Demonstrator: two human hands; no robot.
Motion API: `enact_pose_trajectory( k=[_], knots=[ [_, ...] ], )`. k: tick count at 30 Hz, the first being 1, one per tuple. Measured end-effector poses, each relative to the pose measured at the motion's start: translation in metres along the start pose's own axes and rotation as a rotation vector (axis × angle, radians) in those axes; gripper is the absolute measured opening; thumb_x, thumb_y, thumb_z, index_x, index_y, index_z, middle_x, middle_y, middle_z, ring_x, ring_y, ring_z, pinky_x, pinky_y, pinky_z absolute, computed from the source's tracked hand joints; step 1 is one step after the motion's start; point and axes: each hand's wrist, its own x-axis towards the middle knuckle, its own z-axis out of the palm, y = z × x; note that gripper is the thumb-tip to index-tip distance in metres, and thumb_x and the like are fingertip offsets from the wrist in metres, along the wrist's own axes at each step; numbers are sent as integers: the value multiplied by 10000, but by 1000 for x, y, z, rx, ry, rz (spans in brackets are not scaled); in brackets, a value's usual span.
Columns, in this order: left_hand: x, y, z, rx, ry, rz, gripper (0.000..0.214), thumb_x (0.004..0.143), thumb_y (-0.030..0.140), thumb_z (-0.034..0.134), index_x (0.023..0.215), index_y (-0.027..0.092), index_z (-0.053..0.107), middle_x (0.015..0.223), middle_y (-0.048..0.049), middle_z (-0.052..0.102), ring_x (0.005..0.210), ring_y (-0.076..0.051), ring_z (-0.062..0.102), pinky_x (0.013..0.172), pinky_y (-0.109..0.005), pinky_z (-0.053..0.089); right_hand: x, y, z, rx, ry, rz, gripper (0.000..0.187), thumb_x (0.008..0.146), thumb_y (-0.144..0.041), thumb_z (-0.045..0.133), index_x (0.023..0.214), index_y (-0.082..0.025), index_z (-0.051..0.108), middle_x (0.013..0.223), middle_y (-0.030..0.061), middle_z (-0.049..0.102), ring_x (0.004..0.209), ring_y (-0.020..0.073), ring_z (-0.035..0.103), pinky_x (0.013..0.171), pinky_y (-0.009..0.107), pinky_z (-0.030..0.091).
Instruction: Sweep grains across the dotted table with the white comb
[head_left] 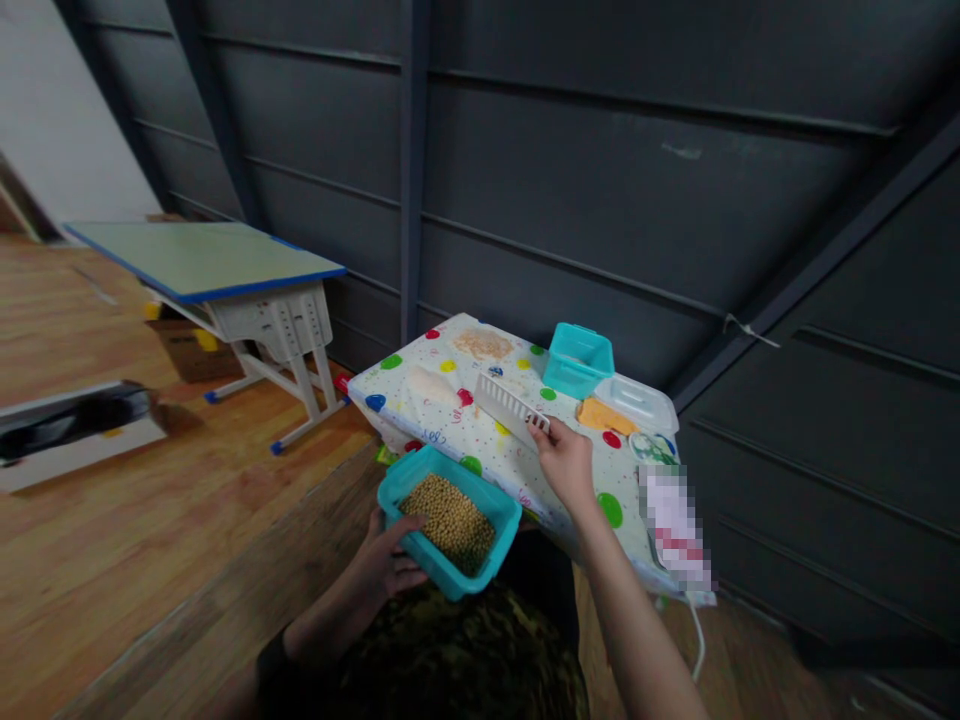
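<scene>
My left hand point(391, 553) grips a teal plastic container point(471, 582) by its left side, thumb over the rim, in front of the table. Round tan beans point(450, 518), which look like soybeans, fill much of it. Above the tabletop, my right hand point(564, 458) is closed on the near right end of a white slotted plastic piece point(504, 402); whether it is a tray or a flat strip I cannot tell. Beneath and beyond that piece, a pale heap point(433, 384) and a patch of light brown bits point(484, 345) lie on the patterned tablecloth point(420, 420).
At the table's back stands a second teal container point(577, 362). Beside it are a clear lid point(639, 402), an orange cloth point(606, 416) and a blurred-out packet point(673, 525). A desk point(217, 258) stands left; a dark panelled wall point(600, 180) rises behind.
</scene>
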Motion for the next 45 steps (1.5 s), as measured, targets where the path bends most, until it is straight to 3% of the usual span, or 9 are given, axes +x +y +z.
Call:
enact_pose_trajectory(
  k=[10, 16, 24, 33, 38, 45],
  knots=[
    [-2, 3, 1, -19, -17, -10, 1061, 664, 577, 969, 1489, 345, 344, 1061, -77, 724, 838, -337, 829, 826, -479, 663, 0, 0, -1, 49, -10, -15, 427, 972, -587, 608, 716, -250, 660, 583, 10, 608, 574, 199, 529, 601, 308, 343],
    [-3, 5, 2, -5, -9, -17, 1105, 612, 584, 973, 1479, 334, 334, 1035, -67, 713, 831, -340, 824, 807, -468, 655, -2, 1, -2, 26, 12, -5, 403, 982, -577, 597, 819, -243, 754, 611, 20, 655, 579, 208, 531, 605, 309, 367],
    [1, 0, -1, -14, -32, 3, 1030, 680, 592, 954, 1471, 330, 348, 1052, -65, 701, 860, -328, 827, 814, -460, 673, -4, -3, -1, 59, -5, -7, 414, 985, -576, 594, 805, -234, 741, 622, 25, 667, 582, 204, 552, 604, 307, 367],
    [9, -4, -2, -23, 3, -14, 1032, 651, 594, 951, 1465, 357, 363, 1165, -105, 702, 864, -349, 834, 826, -492, 671, -8, -7, -3, 96, -18, -25, 495, 988, -646, 594, 760, -233, 744, 602, 32, 674, 568, 206, 559, 584, 308, 368],
    [3, 1, 1, -29, -6, -25, 955, 696, 530, 934, 1443, 339, 371, 1046, -66, 718, 884, -355, 845, 784, -450, 684, -16, -6, -7, 84, 17, 5, 426, 959, -572, 601, 874, -213, 815, 670, 62, 750, 589, 224, 602, 607, 318, 393],
    [-1, -3, 1, -32, -44, 4, 876, 706, 545, 935, 1375, 322, 414, 972, -45, 749, 879, -348, 851, 781, -439, 688, -27, -9, -12, 121, -15, 11, 402, 954, -563, 628, 841, -219, 805, 685, 59, 760, 605, 226, 617, 610, 317, 399]
  ],
)
